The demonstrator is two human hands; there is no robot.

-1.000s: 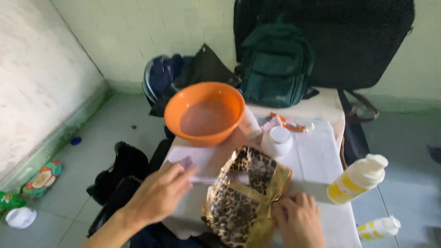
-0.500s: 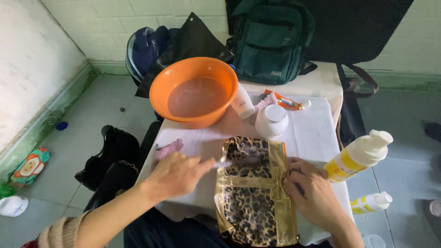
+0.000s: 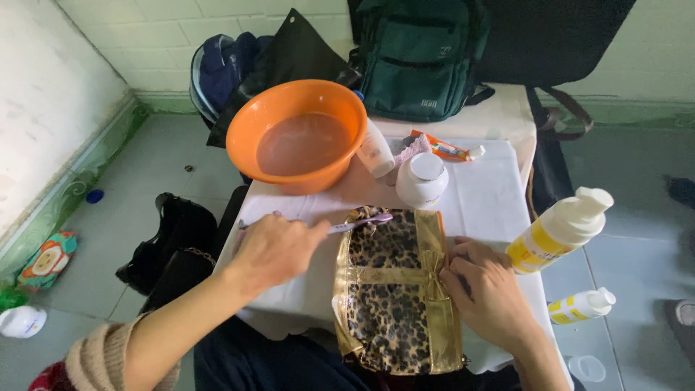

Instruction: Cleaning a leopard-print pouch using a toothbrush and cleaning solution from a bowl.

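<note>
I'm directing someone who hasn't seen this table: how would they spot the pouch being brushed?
Start at the orange basin on the white-covered table. In front of it, between the left hand and right hand, lies the pouch: the only leopard-print thing, gold-trimmed with a bow.

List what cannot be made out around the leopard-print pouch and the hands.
Head view only:
- Toothbrush handle: hidden inside the left hand.
- Leopard-print pouch right edge: covered by the right hand.
- Pouch's near end: hangs past the table edge.
- Orange basin contents: murky liquid, depth unclear.
</note>
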